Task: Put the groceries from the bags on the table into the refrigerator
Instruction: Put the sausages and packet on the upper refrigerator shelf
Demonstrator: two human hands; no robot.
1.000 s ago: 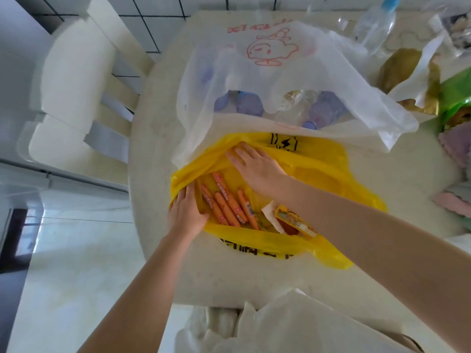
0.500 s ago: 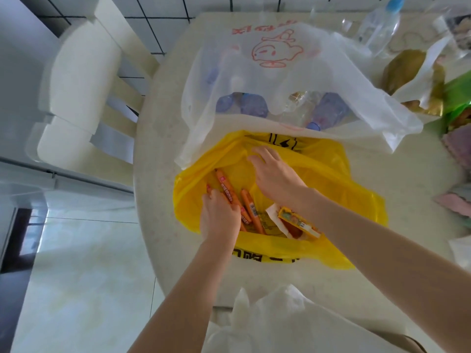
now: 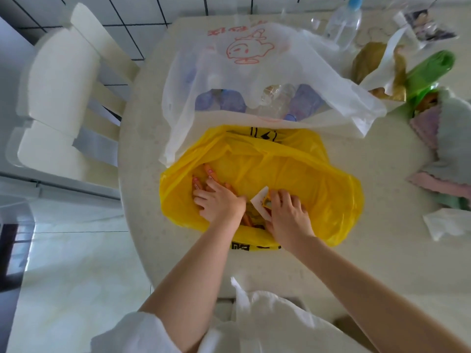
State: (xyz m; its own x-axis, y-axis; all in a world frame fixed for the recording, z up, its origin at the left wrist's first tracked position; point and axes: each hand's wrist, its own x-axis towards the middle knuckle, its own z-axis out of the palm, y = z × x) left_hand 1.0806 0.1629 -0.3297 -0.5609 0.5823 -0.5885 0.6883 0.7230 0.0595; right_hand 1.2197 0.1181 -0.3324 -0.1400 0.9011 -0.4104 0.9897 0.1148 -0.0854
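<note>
Both hands now sit deeper in the crinkled yellow plastic bag (image 3: 293,164) at table centre: the left hand (image 3: 219,202) has slid onto the orange sausage sticks (image 3: 209,174), fingers spread flat. At its 3 o'clock, the right hand (image 3: 288,215) pinches a small yellow-and-white packet (image 3: 262,200).

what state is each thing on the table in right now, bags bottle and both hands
yellow bag: open, both hands inside
white bag: open, bottles lying inside
sausages: in yellow bag, under left hand
left hand: fingers spread over sausages
right hand: curled on small packet
water bottle: capped
</note>
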